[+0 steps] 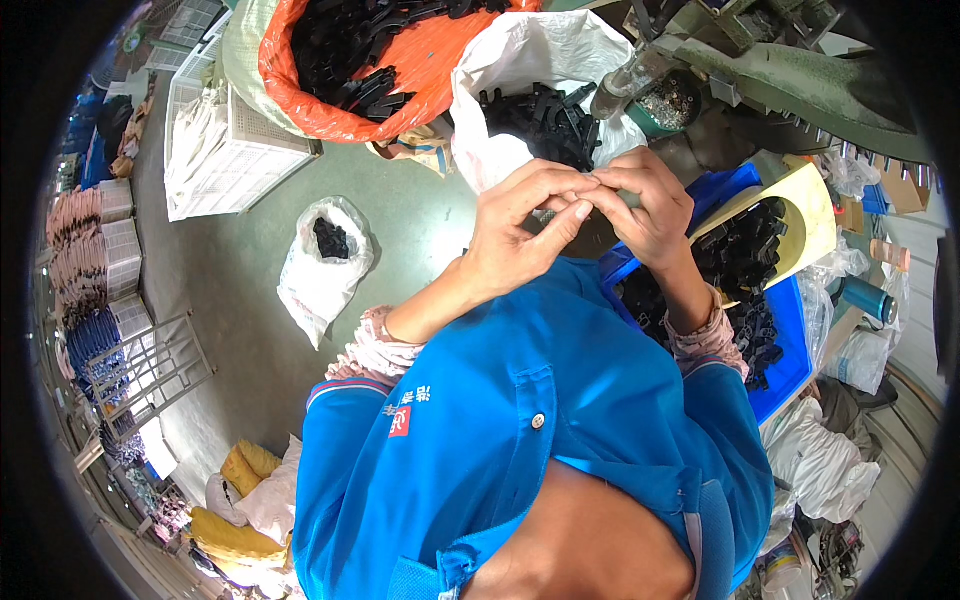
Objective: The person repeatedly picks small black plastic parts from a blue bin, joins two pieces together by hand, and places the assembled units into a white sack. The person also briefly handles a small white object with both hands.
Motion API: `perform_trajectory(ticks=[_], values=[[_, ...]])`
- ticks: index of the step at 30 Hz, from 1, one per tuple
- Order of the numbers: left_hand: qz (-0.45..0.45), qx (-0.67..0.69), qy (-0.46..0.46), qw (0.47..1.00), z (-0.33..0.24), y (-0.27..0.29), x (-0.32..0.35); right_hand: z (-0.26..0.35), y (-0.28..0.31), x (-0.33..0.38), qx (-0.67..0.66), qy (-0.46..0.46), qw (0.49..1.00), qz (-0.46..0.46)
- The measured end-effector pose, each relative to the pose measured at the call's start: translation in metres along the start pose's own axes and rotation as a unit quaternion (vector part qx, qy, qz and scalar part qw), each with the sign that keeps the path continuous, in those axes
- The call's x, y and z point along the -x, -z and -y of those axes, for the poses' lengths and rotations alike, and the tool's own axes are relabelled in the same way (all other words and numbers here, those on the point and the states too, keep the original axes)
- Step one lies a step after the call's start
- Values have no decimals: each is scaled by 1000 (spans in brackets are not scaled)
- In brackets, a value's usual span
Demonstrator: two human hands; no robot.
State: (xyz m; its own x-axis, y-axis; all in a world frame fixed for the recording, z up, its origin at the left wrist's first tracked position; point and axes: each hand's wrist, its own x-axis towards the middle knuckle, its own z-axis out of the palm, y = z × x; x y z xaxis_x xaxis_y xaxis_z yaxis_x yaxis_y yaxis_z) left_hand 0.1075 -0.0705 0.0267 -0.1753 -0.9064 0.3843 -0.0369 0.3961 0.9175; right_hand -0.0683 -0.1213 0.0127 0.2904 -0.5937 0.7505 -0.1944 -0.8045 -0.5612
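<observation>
My left hand (pixel 520 225) and my right hand (pixel 652 205) meet in front of my chest, with thumbs and fingers pinched together at the tips. Whatever lies between the fingertips is too small or too hidden to make out. Just beyond them stands a white sack (pixel 490 75), opened wide, with black plastic parts (pixel 545 125) inside. By my right forearm is a blue bin (pixel 792 345) of similar black parts. A pale yellow container (pixel 815 215), also holding black parts, rests tilted on that bin.
A large orange-lined sack (pixel 440 85) of black parts stands at the far left of the white one. Machinery (pixel 810 85) fills the far right, beside a green bowl (pixel 668 105). A small white bag (pixel 325 275) and a white crate (pixel 260 145) sit on the floor at left.
</observation>
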Motion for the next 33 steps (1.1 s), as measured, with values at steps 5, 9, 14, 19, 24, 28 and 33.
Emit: perform_trajectory(ticks=[5, 9, 14, 19, 24, 28, 33], values=[[-9, 114, 57, 992, 1, -4, 2, -2, 1, 0, 5, 30, 1000, -1], [-51, 273, 84, 957, 6, -11, 5, -1, 0, -3, 23, 52, 998, -17], [-74, 260, 63, 961, 6, -14, 7, 3, -1, -4, 38, 56, 997, -39], [-66, 200, 42, 977, 4, -13, 6, 5, -1, -2, 25, 54, 997, -39], [-68, 55, -18, 996, 5, -8, 4, 8, -4, 2, 13, 16, 999, -46], [-81, 61, -10, 995, 3, -10, 4, 8, -5, 4, 9, 2, 999, -46], [-115, 177, 96, 973, -8, -15, 3, 7, -5, 6, 8, -17, 999, -44]])
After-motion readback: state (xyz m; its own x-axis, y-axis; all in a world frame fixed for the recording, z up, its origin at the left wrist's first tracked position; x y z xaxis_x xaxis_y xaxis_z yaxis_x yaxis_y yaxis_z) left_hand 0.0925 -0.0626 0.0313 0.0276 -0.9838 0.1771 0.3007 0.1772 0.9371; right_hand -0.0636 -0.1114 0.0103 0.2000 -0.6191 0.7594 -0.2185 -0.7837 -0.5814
